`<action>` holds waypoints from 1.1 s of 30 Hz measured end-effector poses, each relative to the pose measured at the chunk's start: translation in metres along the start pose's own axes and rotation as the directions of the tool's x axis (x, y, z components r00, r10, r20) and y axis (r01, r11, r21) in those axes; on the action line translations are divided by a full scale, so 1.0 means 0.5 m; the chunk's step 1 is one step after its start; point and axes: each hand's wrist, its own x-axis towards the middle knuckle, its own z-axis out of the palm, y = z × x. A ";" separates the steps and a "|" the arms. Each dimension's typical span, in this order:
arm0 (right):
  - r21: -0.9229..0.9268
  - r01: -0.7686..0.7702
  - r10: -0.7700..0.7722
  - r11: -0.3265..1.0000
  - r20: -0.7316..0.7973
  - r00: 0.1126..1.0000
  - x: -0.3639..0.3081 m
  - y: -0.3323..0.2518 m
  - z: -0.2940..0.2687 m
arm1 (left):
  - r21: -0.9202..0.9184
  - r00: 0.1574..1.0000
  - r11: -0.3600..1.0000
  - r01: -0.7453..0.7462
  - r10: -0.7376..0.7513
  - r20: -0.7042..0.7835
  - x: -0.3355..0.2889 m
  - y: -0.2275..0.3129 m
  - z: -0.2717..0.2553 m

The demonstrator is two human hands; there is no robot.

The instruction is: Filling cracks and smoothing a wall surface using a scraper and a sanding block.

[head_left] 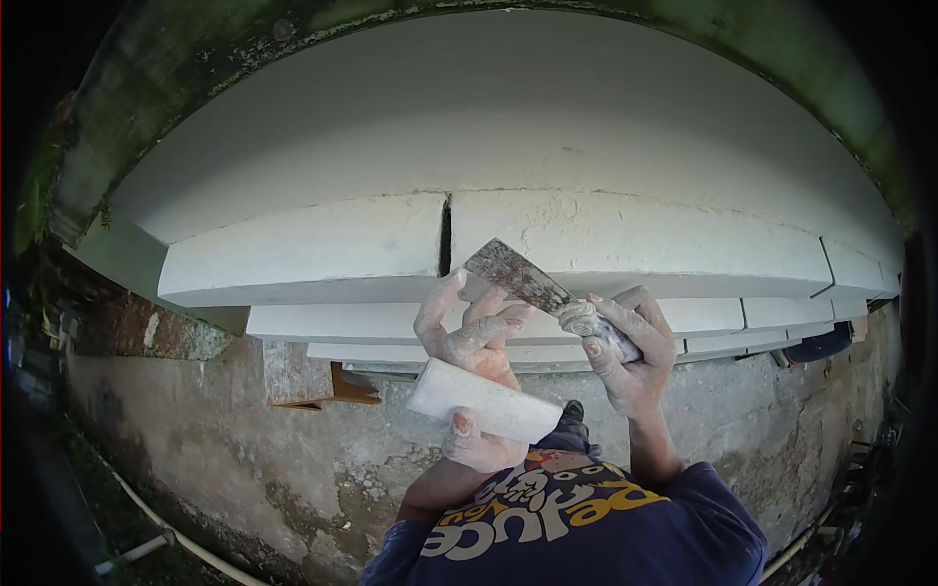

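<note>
My left hand (481, 337), coated in white dust, keeps a small white rectangular block (489, 398) against the palm with its thumb, fingers raised and spread. In my right hand (630, 354) is a putty knife (523, 277), its handle wrapped by the fingers. The worn, stained blade points up and to the left, its end above the left fingertips. Behind both hands stand large white blocks (625, 230) in stacked rows, with a dark gap (446, 234) between two of the top ones. Chalky smears mark the top face right of that gap.
A smooth pale wall surface (508, 107) rises beyond the blocks. Under the rows, at left, sit a rough block (296, 373) and a brown wooden piece (354, 386). Stained concrete floor (244, 449) runs below. A pale pipe (186, 542) lies at the lower left.
</note>
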 end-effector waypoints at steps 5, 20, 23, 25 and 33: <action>0.067 0.010 -0.009 0.998 -0.005 1.000 -0.008 -0.021 0.033 | -0.146 0.995 0.985 0.097 -0.091 0.046 -0.008 -0.007 -0.007; 0.078 0.246 -0.258 0.966 0.217 0.942 0.053 -0.052 -0.023 | 0.038 0.904 0.908 0.417 -0.419 0.090 0.014 0.039 -0.038; 0.052 0.232 -0.234 0.971 0.371 0.898 0.075 -0.054 -0.018 | 0.174 0.867 0.858 0.483 -0.497 0.044 0.003 0.043 -0.038; 0.065 0.223 -0.226 0.973 0.492 0.841 0.095 -0.048 -0.018 | 0.191 0.787 0.777 0.600 -0.616 0.035 0.010 0.050 -0.038; 0.126 0.160 -0.201 0.979 0.469 0.860 0.101 -0.031 -0.012 | 0.322 0.710 0.744 0.585 -0.662 0.241 0.058 0.053 -0.050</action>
